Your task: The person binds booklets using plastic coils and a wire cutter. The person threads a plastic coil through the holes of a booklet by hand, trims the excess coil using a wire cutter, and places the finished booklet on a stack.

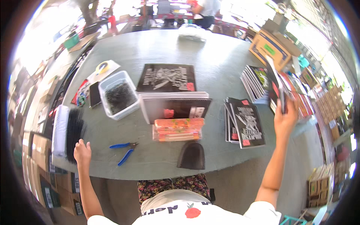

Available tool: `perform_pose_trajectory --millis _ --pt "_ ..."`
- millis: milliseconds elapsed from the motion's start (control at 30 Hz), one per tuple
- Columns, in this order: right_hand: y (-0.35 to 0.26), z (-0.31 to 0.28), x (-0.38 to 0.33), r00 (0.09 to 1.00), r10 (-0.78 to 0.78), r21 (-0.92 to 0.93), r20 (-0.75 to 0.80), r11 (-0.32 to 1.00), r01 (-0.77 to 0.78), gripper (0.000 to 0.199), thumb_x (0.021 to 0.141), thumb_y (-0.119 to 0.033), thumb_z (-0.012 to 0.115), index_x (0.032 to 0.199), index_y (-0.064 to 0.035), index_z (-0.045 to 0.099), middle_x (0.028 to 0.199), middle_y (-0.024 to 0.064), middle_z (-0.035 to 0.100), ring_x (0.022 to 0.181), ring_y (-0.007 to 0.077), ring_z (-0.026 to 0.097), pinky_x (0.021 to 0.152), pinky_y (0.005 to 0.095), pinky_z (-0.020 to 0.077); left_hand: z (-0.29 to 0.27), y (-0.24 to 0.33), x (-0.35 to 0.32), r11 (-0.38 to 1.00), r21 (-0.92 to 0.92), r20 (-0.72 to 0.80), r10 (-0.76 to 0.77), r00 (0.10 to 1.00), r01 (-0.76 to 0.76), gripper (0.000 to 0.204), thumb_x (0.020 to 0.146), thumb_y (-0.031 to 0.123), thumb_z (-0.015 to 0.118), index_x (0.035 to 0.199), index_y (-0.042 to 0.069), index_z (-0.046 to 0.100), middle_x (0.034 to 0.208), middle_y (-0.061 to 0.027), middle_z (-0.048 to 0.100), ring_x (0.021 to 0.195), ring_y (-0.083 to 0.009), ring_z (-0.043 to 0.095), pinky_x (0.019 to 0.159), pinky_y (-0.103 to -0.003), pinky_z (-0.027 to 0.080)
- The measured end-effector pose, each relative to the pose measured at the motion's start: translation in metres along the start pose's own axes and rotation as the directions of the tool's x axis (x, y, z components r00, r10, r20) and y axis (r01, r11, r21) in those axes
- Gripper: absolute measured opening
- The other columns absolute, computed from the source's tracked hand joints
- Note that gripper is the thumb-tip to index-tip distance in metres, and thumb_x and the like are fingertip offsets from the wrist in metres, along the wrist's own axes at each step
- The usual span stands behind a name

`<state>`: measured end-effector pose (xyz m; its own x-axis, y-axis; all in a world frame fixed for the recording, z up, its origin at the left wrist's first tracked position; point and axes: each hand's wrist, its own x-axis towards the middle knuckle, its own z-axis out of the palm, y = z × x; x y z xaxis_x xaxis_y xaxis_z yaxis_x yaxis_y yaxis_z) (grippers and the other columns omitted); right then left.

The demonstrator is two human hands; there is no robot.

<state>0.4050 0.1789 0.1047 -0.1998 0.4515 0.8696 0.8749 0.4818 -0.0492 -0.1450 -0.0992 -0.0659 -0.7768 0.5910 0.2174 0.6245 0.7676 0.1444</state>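
Pinching a black notebook (278,87) upright, long axis vertical, the right hand (285,119) hovers at three o'clock above the notebook stacks (245,122); the left hand (82,150), loosely curled, touches black wire bundle (75,133) at nine o'clock.

A grey table (157,52) carries most of the clutter. Blue-handled pliers (125,149) lie near its front edge, with a dark rounded pad (191,155) to their right. Behind that pad sits an orange packet stack (178,129) — just in front of an open pile of black-covered notebooks (170,88). A clear plastic tub (117,94) of small dark pieces stands to the left, beside a dark phone (94,94) and a yellow tape roll (101,68). Farther right lie spiral notebooks (245,123) and a cardboard box (270,47). A wrapped white bundle (192,33) rests at the far edge.
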Motion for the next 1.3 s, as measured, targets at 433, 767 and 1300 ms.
perform_pose_trajectory --millis 433,767,1300 --pt "-0.067 0.124 -0.05 0.803 0.106 0.546 0.586 0.681 -0.488 0.046 0.095 -0.037 0.05 0.118 0.0033 0.058 0.118 0.0174 0.056 0.105 0.0233 0.054 0.092 0.0343 0.0397 0.032 -0.041 -0.016 0.975 0.148 -0.01 -0.167 0.986 0.167 0.02 0.081 0.01 0.057 0.096 -0.004 0.056 0.096 -0.019 0.06 0.087 -0.0291 0.063 0.069 -0.038 0.056" --pt "-0.114 0.19 -0.067 0.784 0.378 0.676 0.492 0.402 -0.618 0.039 0.097 -0.028 0.044 0.116 0.0041 0.055 0.118 0.0144 0.054 0.109 0.0263 0.05 0.097 0.0352 0.0362 0.033 -0.048 -0.028 0.954 0.278 -0.229 -0.049 0.972 0.113 0.016 0.076 0.008 0.059 0.089 -0.002 0.057 0.085 -0.0127 0.059 0.076 -0.0258 0.063 0.061 -0.03 0.056" --pt "-0.243 0.114 -0.004 0.751 -0.424 0.616 0.507 0.788 0.029 0.018 0.074 0.0 0.064 0.09 0.0011 0.057 0.088 0.0139 0.056 0.087 0.0323 0.055 0.076 0.0404 0.0428 -0.117 0.035 -0.021 0.319 -0.818 -0.562 -0.265 0.784 -0.479 0.017 0.086 0.006 0.064 0.1 0.002 0.056 0.093 -0.0062 0.06 0.079 -0.0113 0.06 0.062 -0.027 0.049"
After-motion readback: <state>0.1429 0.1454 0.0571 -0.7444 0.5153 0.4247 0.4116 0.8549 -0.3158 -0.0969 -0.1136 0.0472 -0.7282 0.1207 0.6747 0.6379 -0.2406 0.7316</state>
